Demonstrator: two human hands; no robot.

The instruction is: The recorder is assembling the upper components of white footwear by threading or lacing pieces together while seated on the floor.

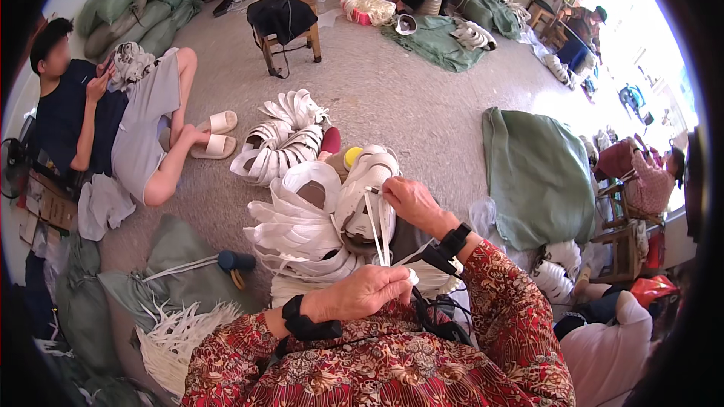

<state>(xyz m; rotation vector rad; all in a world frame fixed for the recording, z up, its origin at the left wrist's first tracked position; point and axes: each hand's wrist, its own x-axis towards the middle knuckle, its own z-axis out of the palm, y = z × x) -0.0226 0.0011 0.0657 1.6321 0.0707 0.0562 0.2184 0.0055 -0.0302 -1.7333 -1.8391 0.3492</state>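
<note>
A white shoe upper lies lengthwise in front of me, with a white shoelace running from it down toward my body. My left hand is closed near my lap, where the lace's strands run down to its fingers; the held end is hidden, and something white shows by the fingertips. At the upper's right edge, my right hand pinches the rim with thumb and forefinger. Left of this upper sits a fanned stack of white shoe uppers. Both wrists wear black bands.
Beyond are more uppers and a yellow lid. Loose white laces hang at lower left. A seated person is at left; others work at right and back. A green cloth lies right, a stool stands ahead.
</note>
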